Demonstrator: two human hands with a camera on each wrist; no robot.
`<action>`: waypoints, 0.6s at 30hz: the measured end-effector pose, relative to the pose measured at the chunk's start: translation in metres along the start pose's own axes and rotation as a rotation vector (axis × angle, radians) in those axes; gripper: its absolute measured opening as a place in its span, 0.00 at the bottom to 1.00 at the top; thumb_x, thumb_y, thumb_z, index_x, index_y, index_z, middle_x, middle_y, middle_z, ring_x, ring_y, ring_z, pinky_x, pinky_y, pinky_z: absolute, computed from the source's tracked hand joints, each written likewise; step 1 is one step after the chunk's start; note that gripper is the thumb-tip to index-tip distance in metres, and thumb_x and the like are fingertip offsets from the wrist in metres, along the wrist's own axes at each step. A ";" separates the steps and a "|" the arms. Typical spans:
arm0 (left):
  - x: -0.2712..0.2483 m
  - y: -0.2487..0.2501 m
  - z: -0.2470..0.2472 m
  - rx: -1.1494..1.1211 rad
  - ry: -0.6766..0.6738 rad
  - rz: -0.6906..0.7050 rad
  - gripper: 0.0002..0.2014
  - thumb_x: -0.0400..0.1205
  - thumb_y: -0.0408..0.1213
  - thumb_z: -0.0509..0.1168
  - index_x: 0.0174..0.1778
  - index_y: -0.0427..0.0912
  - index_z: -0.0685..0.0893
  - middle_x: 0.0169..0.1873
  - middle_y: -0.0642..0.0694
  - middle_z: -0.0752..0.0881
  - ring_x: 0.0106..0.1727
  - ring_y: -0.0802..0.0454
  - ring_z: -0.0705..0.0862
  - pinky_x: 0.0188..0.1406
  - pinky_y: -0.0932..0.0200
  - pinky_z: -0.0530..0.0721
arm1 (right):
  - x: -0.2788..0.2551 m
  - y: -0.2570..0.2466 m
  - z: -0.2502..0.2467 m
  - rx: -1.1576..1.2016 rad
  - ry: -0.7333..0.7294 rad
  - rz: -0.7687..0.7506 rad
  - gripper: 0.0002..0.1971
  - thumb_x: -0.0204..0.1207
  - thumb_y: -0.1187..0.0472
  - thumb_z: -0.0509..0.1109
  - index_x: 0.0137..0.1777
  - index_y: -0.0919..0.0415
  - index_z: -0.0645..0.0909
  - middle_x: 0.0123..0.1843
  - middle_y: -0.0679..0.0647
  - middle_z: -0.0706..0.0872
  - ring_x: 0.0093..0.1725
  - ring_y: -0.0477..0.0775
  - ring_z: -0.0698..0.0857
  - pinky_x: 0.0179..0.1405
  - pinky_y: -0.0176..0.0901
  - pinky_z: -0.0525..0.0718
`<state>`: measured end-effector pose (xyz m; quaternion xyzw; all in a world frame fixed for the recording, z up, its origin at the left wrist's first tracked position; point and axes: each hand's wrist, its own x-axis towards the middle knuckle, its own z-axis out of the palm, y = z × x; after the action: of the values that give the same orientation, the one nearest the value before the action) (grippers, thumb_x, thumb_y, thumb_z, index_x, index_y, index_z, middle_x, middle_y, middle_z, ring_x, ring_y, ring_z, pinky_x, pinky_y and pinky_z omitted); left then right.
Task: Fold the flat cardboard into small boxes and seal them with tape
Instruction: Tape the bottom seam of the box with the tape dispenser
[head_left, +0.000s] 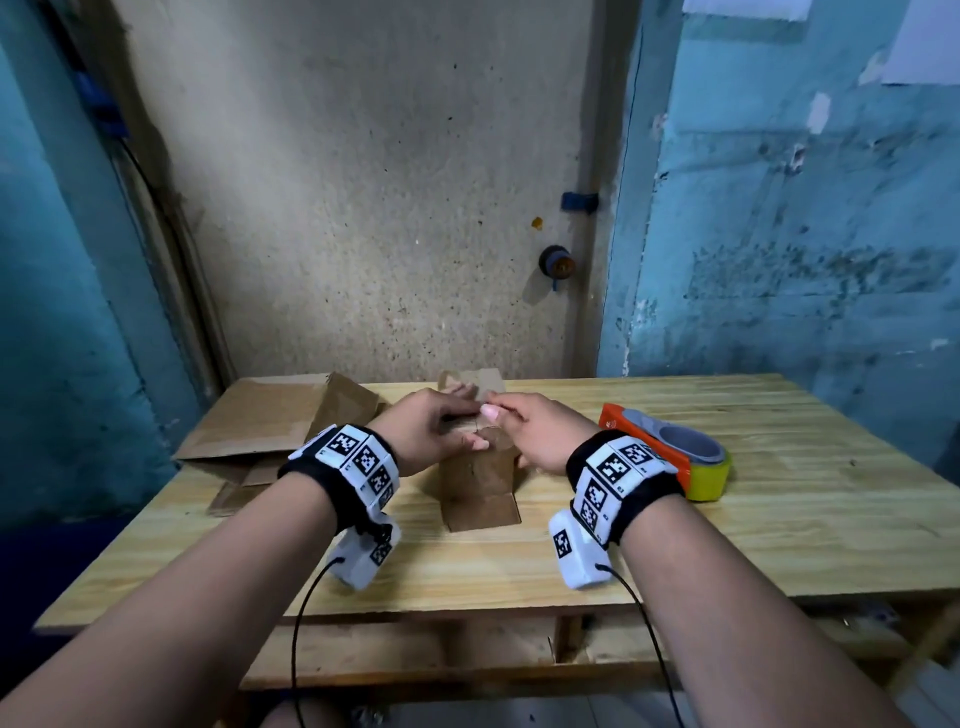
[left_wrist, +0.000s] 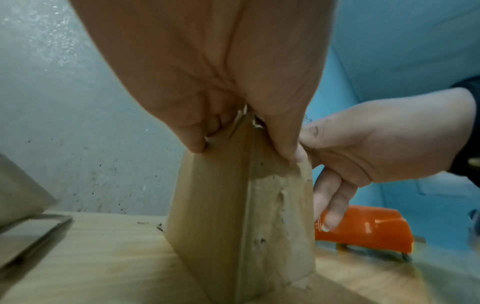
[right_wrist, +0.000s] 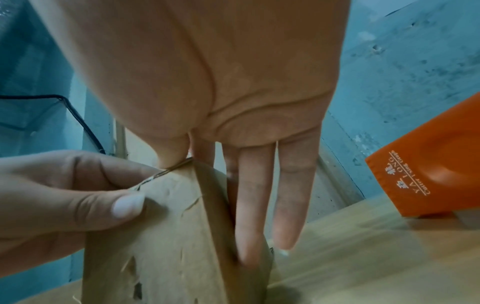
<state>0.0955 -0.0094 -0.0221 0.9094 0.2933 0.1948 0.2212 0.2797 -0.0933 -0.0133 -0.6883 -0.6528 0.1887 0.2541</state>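
A small brown cardboard box (head_left: 478, 475) stands upright on the wooden desk (head_left: 779, 499), directly beneath both hands. Its surface is scuffed, with small tears and a raised corner edge; one bottom flap lies flat on the desk toward the person. The left hand (head_left: 426, 434) pinches the box's top edge between thumb and fingers. The right hand (head_left: 540, 434) pinches the same top from the other side, its lower fingers hanging straight down along the box's side. An orange tape dispenser (head_left: 670, 452) lies just beyond the right hand; flat cardboard sheets (head_left: 260, 421) lie past the left hand.

Makeshift workshop; rough wooden table (head_left: 727, 519); peeling blue walls (head_left: 779, 234); worn door (head_left: 363, 182).
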 end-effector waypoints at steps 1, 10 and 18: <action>0.000 -0.001 0.000 -0.033 0.002 -0.002 0.33 0.78 0.43 0.79 0.80 0.46 0.78 0.84 0.44 0.68 0.86 0.57 0.61 0.88 0.57 0.57 | 0.000 0.002 0.000 0.018 -0.003 0.001 0.30 0.88 0.34 0.61 0.87 0.44 0.70 0.82 0.46 0.79 0.53 0.54 0.92 0.56 0.47 0.87; -0.002 -0.002 0.002 -0.260 0.066 -0.034 0.29 0.78 0.45 0.77 0.76 0.42 0.82 0.81 0.47 0.73 0.83 0.63 0.64 0.81 0.68 0.57 | 0.003 0.013 0.006 -0.015 0.002 -0.024 0.39 0.79 0.40 0.78 0.88 0.38 0.65 0.79 0.48 0.84 0.58 0.52 0.88 0.65 0.54 0.88; 0.011 0.009 0.003 0.023 0.124 -0.148 0.20 0.78 0.51 0.77 0.64 0.49 0.91 0.70 0.50 0.86 0.73 0.51 0.82 0.77 0.49 0.77 | 0.007 0.007 0.007 -0.074 0.032 0.030 0.34 0.85 0.49 0.74 0.87 0.33 0.65 0.81 0.47 0.81 0.51 0.54 0.93 0.54 0.53 0.92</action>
<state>0.1097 -0.0100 -0.0172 0.8741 0.3749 0.2304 0.2059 0.2820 -0.0858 -0.0222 -0.7097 -0.6449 0.1571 0.2361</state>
